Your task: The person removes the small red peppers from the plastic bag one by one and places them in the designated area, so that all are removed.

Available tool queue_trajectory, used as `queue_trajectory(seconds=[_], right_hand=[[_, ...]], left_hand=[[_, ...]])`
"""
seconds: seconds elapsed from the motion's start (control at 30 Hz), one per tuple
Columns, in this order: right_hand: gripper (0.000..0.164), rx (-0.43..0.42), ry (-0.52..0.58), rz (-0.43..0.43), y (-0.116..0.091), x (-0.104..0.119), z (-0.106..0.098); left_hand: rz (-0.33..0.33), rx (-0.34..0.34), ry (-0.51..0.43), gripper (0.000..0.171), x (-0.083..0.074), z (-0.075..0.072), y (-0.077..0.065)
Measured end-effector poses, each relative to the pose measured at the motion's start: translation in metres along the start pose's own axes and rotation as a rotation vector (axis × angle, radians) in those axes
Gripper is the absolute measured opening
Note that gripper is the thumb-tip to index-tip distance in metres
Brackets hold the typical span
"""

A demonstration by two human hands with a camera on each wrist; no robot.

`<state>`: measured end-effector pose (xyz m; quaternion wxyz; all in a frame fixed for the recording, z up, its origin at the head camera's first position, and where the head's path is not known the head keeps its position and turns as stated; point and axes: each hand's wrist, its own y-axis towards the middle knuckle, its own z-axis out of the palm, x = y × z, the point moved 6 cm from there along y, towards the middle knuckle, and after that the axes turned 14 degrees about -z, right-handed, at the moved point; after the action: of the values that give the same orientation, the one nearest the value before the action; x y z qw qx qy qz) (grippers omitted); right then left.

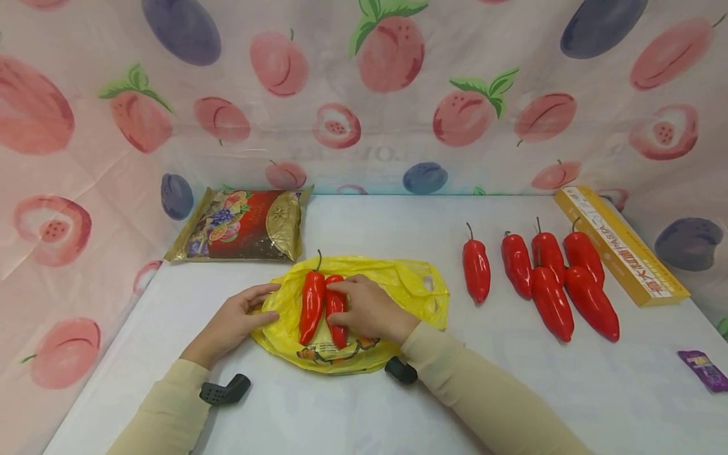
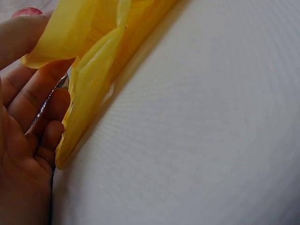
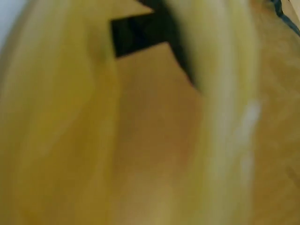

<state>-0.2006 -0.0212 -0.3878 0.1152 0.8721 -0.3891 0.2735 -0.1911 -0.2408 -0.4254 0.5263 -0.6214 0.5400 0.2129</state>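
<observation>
A yellow plastic bag (image 1: 398, 284) lies spread on the table, its rim raised around two red peppers. One red pepper (image 1: 312, 306) lies in the bag with its stem pointing away. Beside it is a second red pepper (image 1: 337, 306), which my right hand (image 1: 366, 306) grips from the right, covering part of it. At the bag's left side, my left hand (image 1: 236, 319) holds the edge. The left wrist view has the left hand's curled fingers (image 2: 35, 101) against the yellow plastic. Yellow plastic, blurred, fills most of the right wrist view.
Several more red peppers (image 1: 550, 303) lie to the right, with a single pepper (image 1: 476, 272) slightly apart. Beyond them is a yellow pasta box (image 1: 622, 246). A gold and brown packet (image 1: 244, 224) lies at the back left, a small purple packet (image 1: 704, 370) at the right edge.
</observation>
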Motion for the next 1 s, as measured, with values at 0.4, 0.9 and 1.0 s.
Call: queue_trajectory(seconds=[0.4, 0.9, 1.0], right_hand=[[0.055, 0.057, 0.077, 0.042, -0.005, -0.01, -0.001], [0.054, 0.042, 0.123, 0.136, -0.027, -0.033, -0.021], [0.053, 0.037, 0.135, 0.152, -0.03, -0.038, -0.024]], left_hand=[[0.004, 0.008, -0.006, 0.057, 0.001, 0.001, 0.001], [-0.022, -0.01, 0.028, 0.054, 0.001, 0.001, 0.002], [-0.017, -0.009, 0.023, 0.056, 0.001, 0.001, 0.002]])
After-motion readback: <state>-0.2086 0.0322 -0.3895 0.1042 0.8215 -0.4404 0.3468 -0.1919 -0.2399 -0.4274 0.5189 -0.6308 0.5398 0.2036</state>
